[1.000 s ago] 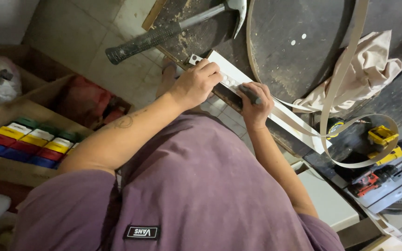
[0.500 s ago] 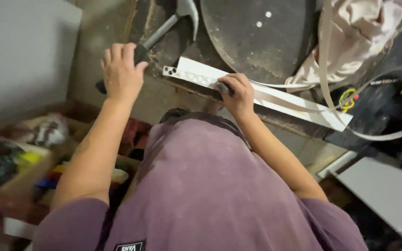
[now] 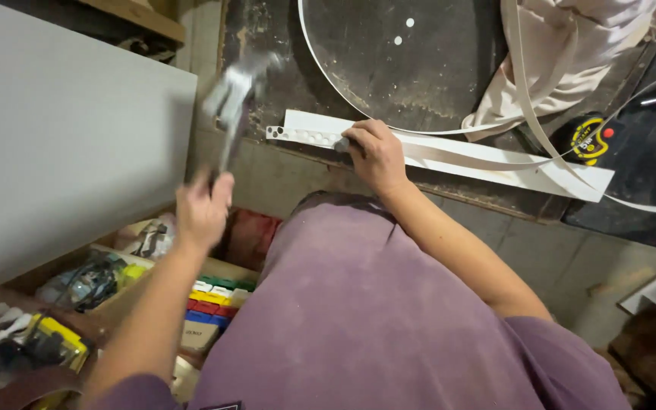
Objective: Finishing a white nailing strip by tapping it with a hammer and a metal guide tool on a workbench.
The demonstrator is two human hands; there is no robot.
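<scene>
My left hand [image 3: 204,209] grips the handle of a hammer [image 3: 231,106], whose metal head is raised and blurred above the bench edge. My right hand [image 3: 374,154] presses down on a long white strip [image 3: 449,156] lying along the dark workbench [image 3: 267,45], with a small dark tool [image 3: 341,144] pinched under its fingers near the strip's left end. That end of the strip has a row of small round holes [image 3: 301,137]. My purple shirt fills the lower middle of the view.
A dark round disc with white edging [image 3: 404,68] lies behind the strip, beside a bundled beige cloth [image 3: 571,53]. A yellow tape measure [image 3: 588,139] sits at right. A large white panel [image 3: 62,144] stands at left. Boxes of coloured small parts [image 3: 210,300] sit below.
My left hand took the hammer off the bench by its handle and swung it up. My right hand stayed on the white strip. The view shifted left.
</scene>
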